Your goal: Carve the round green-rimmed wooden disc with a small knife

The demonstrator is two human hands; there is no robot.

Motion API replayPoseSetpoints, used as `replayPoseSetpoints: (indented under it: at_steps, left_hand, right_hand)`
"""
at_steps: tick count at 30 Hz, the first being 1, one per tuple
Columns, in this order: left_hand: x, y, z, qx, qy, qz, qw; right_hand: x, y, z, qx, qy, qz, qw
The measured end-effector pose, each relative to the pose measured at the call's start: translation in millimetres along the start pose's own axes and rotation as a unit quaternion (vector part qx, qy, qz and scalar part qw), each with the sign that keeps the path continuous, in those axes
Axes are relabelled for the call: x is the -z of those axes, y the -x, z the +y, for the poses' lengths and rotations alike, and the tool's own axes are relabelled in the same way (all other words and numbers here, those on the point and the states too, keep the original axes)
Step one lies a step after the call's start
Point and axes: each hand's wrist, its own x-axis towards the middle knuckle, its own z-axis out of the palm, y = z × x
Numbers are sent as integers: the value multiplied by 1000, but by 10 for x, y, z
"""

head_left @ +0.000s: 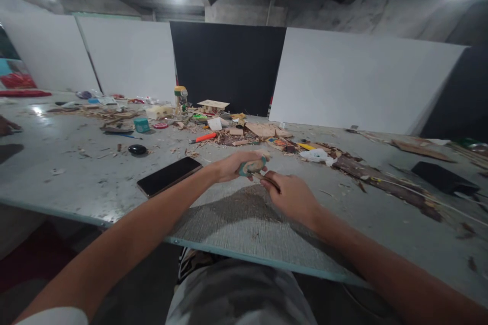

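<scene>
My left hand (238, 165) is closed around a small rounded piece, teal and tan (253, 166), held just above the table. What it is made of, I cannot tell for sure; it resembles carved wood with paint on it. Between the fingers of my right hand (292, 195) is a slim wooden stick-like tool (270, 181). Its pale end points at the teal piece and seems to touch it; the tip is too small to make out. A black phone (170, 176) lies on the table beside my left forearm.
Across the grey table (229, 218), wood scraps and shavings surround an orange-handled tool (206, 137). A teal jar (141, 125) and a black oval object (138, 149) sit to the left. Bark strips (381, 180) lie right. Another person's hand (7, 126) shows at the left edge.
</scene>
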Motion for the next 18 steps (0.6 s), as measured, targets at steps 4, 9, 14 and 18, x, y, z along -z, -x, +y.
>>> replayPoseSetpoints:
  at_steps: [4,9,14,18]
  left_hand:
    - [116,-12,6,5,25,59,998]
    - [129,-33,13,-20,160,29,986]
    - [124,32,59,12,195,-30,980]
    - [158,140,137,93,138,-70,984]
  right_hand:
    - [60,-5,67,7,-19,26,999]
    - [103,-43,187,10,-88,66,994]
    - [83,-63,197,20,-99,69,993]
    - [69,-59,192,20,-95,53,994]
